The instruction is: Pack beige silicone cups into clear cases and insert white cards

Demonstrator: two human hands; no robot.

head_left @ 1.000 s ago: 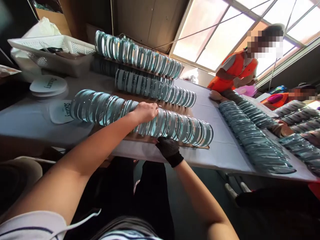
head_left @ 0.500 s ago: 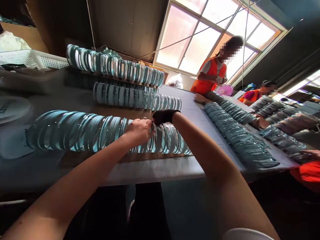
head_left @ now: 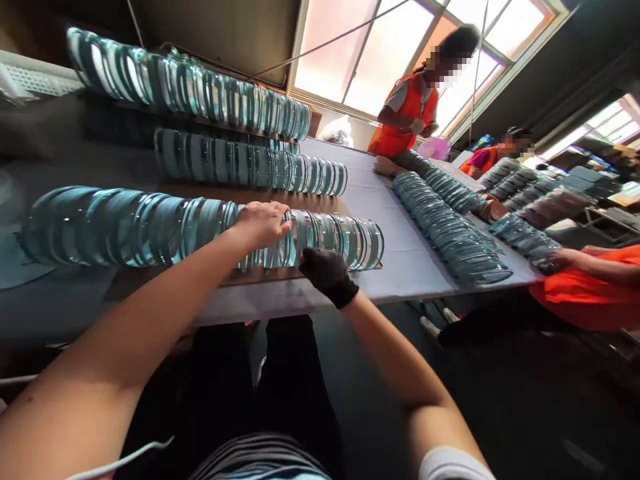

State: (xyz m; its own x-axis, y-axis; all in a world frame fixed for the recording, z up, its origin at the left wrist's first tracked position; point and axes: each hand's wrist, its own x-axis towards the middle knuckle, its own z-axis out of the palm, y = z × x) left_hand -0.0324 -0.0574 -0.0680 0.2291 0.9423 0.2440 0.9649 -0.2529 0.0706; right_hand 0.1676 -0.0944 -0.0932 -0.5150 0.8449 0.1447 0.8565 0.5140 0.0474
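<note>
A long row of round glass discs (head_left: 110, 223) stands on edge along the near side of the table, on a brown strip. My bare left hand (head_left: 263, 223) rests on top of this row, right of its middle, with its fingers bent down over the disc rims. My right hand (head_left: 325, 272), in a dark striped glove with a black cuff, is at the row's lower front side. Its fingers are curled closed against the discs, and what they hold, if anything, is hidden.
Behind lie more glass rows (head_left: 250, 163) and a raised one (head_left: 190, 80). Another row (head_left: 450, 230) runs along the table's right side. Co-workers in orange vests (head_left: 410, 110) stand beyond; a co-worker's arm (head_left: 580, 261) touches glass at right. A white basket (head_left: 37, 79) sits far left.
My right hand has moved from the top back of the row down to its near front side. My left hand stays on top of the discs. The whole view has shifted.
</note>
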